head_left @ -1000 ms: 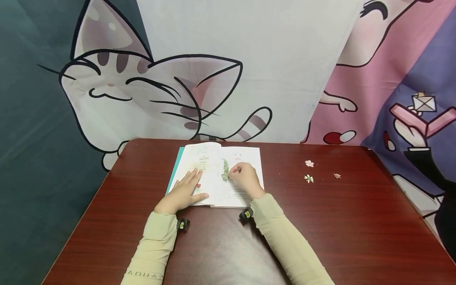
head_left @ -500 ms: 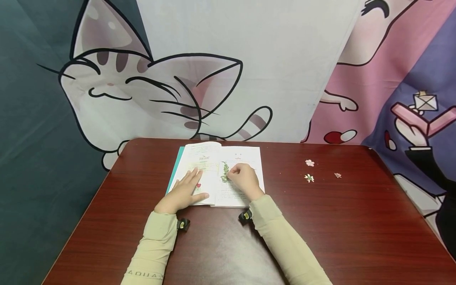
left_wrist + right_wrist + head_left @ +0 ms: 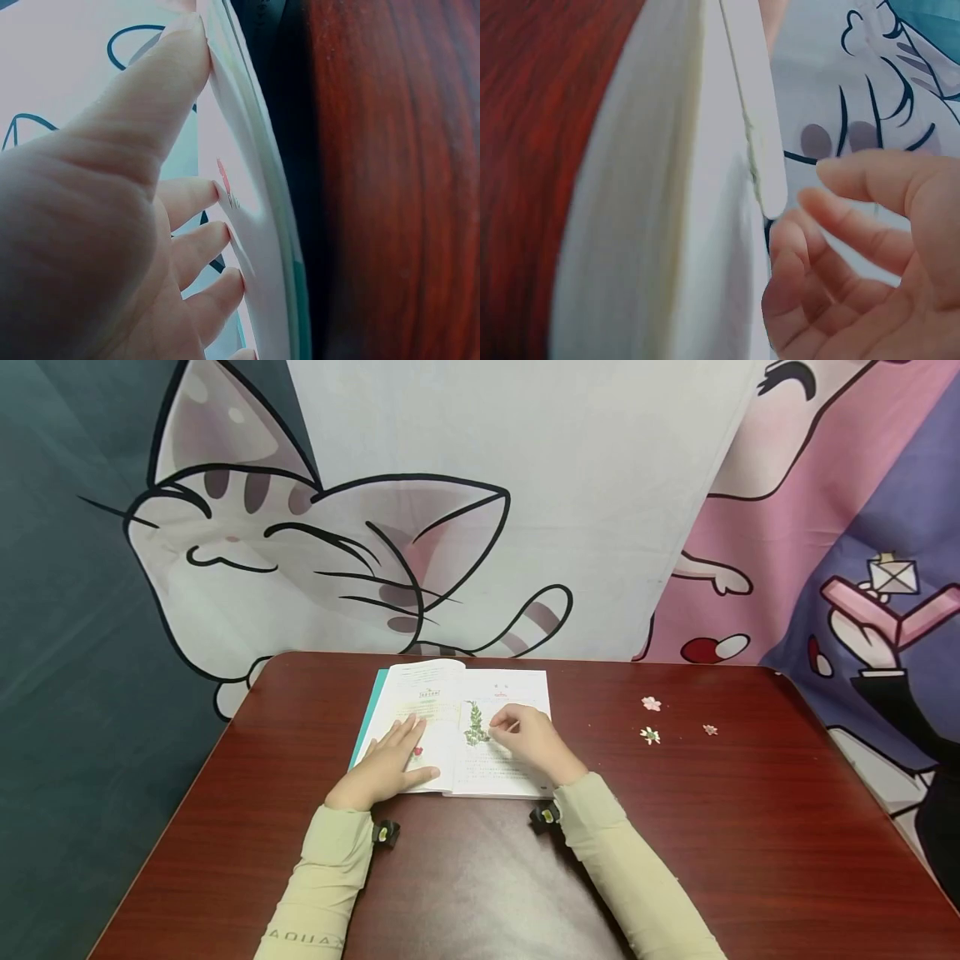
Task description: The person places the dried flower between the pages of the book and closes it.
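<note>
Three flowers [image 3: 651,703] lie right of the open book [image 3: 522,682].

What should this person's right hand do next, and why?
Probably reach for the white flower with the green centre. The green sprig already lies on the open book, the right hand seems to hold nothing, and the left hand is resting on the left page.

One book [image 3: 487,777], two hands [image 3: 384,764] [image 3: 531,740], three tabletop flowers [image 3: 651,703] [image 3: 650,736] [image 3: 709,730] — apparently one leafy sprig [image 3: 475,727].
</note>
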### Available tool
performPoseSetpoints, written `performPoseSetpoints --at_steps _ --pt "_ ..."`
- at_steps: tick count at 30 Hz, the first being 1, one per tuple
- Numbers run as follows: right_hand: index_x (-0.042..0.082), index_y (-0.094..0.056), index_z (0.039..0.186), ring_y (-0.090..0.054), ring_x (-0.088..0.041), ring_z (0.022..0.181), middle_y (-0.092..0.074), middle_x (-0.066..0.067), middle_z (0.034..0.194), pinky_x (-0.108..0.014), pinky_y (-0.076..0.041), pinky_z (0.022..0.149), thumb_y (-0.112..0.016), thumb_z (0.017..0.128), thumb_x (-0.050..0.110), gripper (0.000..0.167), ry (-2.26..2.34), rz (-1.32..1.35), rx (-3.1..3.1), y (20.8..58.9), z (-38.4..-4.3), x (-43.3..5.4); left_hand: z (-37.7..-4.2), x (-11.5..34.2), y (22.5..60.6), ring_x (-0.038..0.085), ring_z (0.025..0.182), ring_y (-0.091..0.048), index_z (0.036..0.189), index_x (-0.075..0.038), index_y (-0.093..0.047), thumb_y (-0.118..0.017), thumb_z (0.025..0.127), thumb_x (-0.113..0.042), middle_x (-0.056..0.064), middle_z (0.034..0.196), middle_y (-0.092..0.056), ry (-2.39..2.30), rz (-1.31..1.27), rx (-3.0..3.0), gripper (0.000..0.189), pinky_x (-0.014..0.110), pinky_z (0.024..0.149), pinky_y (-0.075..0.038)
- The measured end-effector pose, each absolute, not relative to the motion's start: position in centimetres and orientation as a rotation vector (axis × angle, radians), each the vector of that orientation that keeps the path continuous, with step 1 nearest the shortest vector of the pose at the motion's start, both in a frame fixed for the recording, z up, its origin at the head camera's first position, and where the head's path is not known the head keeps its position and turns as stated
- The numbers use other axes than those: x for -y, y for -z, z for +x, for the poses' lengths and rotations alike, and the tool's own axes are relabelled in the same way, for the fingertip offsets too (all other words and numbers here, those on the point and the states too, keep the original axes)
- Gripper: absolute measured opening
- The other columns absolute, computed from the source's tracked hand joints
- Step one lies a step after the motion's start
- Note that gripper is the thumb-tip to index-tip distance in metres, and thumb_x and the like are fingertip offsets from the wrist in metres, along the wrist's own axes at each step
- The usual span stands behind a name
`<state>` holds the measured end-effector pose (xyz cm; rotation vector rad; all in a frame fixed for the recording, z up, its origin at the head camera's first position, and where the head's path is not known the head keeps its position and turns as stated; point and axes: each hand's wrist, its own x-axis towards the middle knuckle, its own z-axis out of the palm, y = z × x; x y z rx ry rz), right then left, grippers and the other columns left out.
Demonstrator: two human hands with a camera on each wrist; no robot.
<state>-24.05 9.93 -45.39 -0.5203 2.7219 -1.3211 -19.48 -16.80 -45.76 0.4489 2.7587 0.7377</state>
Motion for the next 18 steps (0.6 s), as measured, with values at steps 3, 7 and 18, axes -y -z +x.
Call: performPoseSetpoints --at_steps 3,7,18 --pt "0.009 -0.073 0.096 -0.062 -0.014 0.078 -0.069 0.000 0.085 -0.033 -0.051 0.079 -0.069 0.091 0.011 0.007 1.264 -0.627 -2.755 44.7 -23.9 -11.0 -19.5 16.8 45.8 0.047 0.152 -0.013 0.160 0.000 -0.023 -0.066 0.098 -0.044 0.023 0.167 -0.015 -0.748 0.453 -2.759 0.087 0.072 0.115 -0.012" --pt "0.007 -0.073 0.096 -0.062 -0.015 0.076 -0.068 -0.002 0.088 -0.032 -0.052 0.073 -0.069 0.091 0.010 0.007 1.154 -0.830 -2.822 43.7 -23.4 -12.3 -19.5 16.8 45.9 0.047 0.152 -0.013 0.160 0.000 -0.024 -0.067 0.097 -0.043 0.023 0.166 -0.016 -0.748 0.458 -2.763 0.088 0.072 0.115 -0.013" --pt "0.005 -0.071 0.100 -0.064 -0.023 0.085 -0.066 -0.004 0.096 -0.036 -0.054 0.078 -0.071 0.093 0.011 0.009 0.814 -1.173 -2.850 43.0 -21.3 -15.4 -19.3 17.0 46.0 0.046 0.152 -0.013 0.160 0.000 -0.024 -0.066 0.097 -0.044 0.023 0.166 -0.016 -0.730 0.451 -2.770 0.087 0.071 0.115 -0.014"
